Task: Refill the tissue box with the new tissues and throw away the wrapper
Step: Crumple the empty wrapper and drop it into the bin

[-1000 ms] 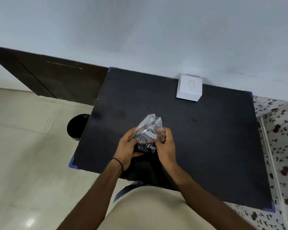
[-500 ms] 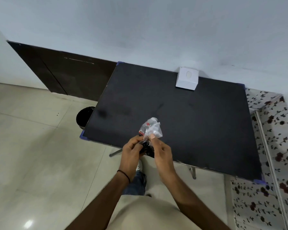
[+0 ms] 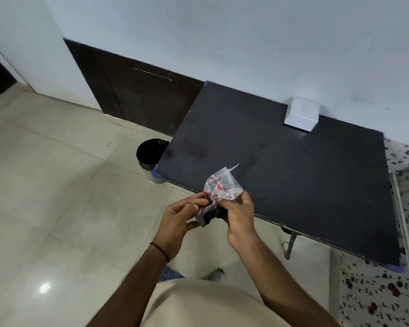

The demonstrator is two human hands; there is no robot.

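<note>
A crumpled clear plastic wrapper [image 3: 219,187] with red and dark print is held between both hands in front of the table's near edge. My left hand [image 3: 177,220] pinches its lower dark part and my right hand [image 3: 240,211] grips its right side. The white tissue box [image 3: 301,114], with an oval opening on top, stands at the far edge of the black table [image 3: 305,180] against the wall. A small bin with a black liner [image 3: 151,156] stands on the floor by the table's left corner.
Pale tiled floor spreads to the left. A dark wooden panel [image 3: 139,97] runs along the wall behind the bin. A floral-patterned surface [image 3: 406,208] lies to the right of the table. A metal table leg [image 3: 289,244] shows below the near edge.
The view has pulled back and turned left, so the table now lies farther off and to the right. Both hands keep hold of the wrapper, which is more crumpled.
</note>
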